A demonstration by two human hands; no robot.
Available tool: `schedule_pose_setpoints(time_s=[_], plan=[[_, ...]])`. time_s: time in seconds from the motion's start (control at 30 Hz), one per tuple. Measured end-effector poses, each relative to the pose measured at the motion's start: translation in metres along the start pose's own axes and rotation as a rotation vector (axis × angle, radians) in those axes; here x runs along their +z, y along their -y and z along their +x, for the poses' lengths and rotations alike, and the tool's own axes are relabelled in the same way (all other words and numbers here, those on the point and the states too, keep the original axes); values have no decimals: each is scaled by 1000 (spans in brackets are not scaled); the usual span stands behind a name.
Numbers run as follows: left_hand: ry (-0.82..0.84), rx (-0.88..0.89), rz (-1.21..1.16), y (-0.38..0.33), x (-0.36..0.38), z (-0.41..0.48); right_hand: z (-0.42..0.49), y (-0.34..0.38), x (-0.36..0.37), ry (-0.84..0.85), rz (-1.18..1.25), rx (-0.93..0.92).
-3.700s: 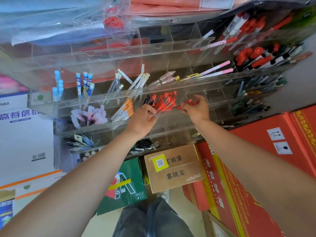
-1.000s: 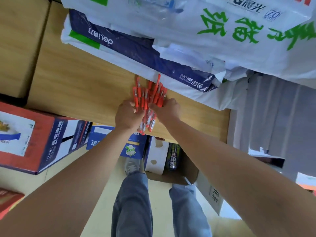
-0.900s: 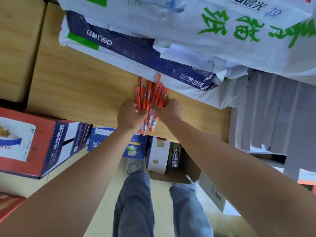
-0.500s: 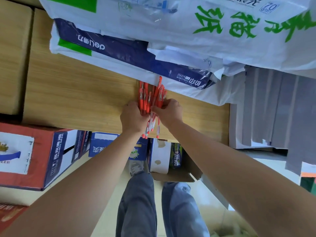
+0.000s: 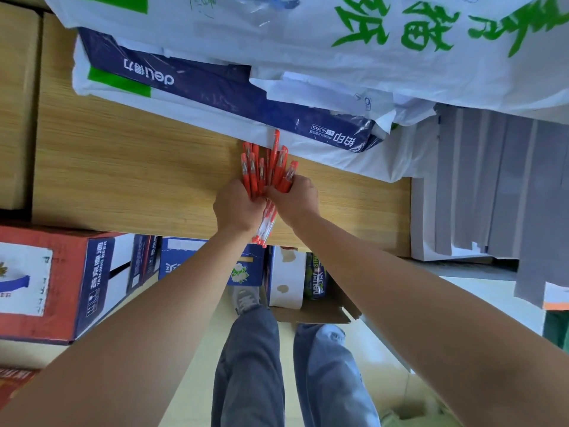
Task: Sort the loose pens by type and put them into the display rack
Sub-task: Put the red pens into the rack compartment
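While both hands gather them, the red pens (image 5: pixel 264 174) lie bunched on the tabletop (image 5: pixel 138 174).

Pressed between the left hand (image 5: pixel 237 208) and the right hand (image 5: pixel 294 200), which are both curled shut around the middle of the bundle, the pens point their capped ends toward the paper packs (image 5: pixel 215 84) stacked at the far edge, and their tips stick out below the hands near the tabletop's front edge. They look light, stiff and smooth, so a loose bundle would likely slide apart or fan out; holding it around the middle with even squeeze from both sides seems the safest hold, and tapping the ends level may help. Below the tabletop stand cardboard boxes (image 5: pixel 61 282). No display rack is in view, so the pens are not yet sorted into it.
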State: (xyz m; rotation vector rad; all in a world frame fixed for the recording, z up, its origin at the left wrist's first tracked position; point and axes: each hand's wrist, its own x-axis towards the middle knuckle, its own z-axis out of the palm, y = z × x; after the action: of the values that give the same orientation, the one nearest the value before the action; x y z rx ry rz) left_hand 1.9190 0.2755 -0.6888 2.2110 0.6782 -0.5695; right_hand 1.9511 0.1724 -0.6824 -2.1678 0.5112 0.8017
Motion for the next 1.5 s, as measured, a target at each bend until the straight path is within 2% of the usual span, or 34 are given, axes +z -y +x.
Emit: schedule_pose_setpoints(time_s=[0.13,0.37,0.5,0.67,0.9,0.97,1.03,1.23,1.5], plan=[[3,-16,13,2,8,4,-1,4,-1,22,14,20],[-111,1,137,-1,11,-2,-1,-4,-11,60,47,23],[-87,12,114,0,9,0,-3,-8,-20,108,85,-23],[-56,-28,11,2,6,-1,-9,-15,-29,208,157,-20],[13,-176,-312,3,-5,-18,-30,-25,-53,427,311,75],[70,-151,-456,-6,-12,-28,-39,-25,-63,419,375,79],[87,-111,-502,-18,-21,-39,-51,-22,-77,389,422,70],[143,112,-537,-76,-51,-79,-96,-3,-131,330,501,-28],[188,250,-528,-187,-71,-157,-161,8,-239,218,605,-201]])
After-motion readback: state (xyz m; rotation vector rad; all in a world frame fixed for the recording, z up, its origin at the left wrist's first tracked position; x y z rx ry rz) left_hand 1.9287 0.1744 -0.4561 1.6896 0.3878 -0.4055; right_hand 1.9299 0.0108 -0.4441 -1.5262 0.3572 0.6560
